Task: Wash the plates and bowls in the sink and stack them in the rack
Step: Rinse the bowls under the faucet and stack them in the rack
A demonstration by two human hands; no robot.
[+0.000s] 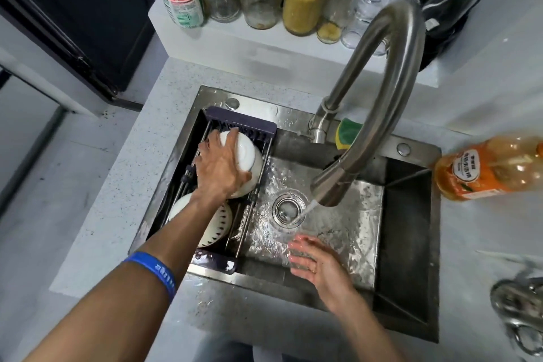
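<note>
My left hand (219,166) grips an upturned white bowl (249,157) over the dark rack (244,123) that spans the left side of the steel sink (408,214). A second white bowl with a dark dashed pattern (214,226) lies in the rack nearer to me, partly hidden by my left forearm. My right hand (316,263) hovers over the wet sink floor near the front, fingers spread and relaxed, holding nothing. Water runs from the tap (382,97) toward the drain (288,209).
A green and yellow sponge (348,134) sits behind the tap base. Several jars and bottles (299,0) crowd the raised shelf at the back. An orange bottle (490,167) lies on the counter to the right, and metal items (520,311) sit at the right edge.
</note>
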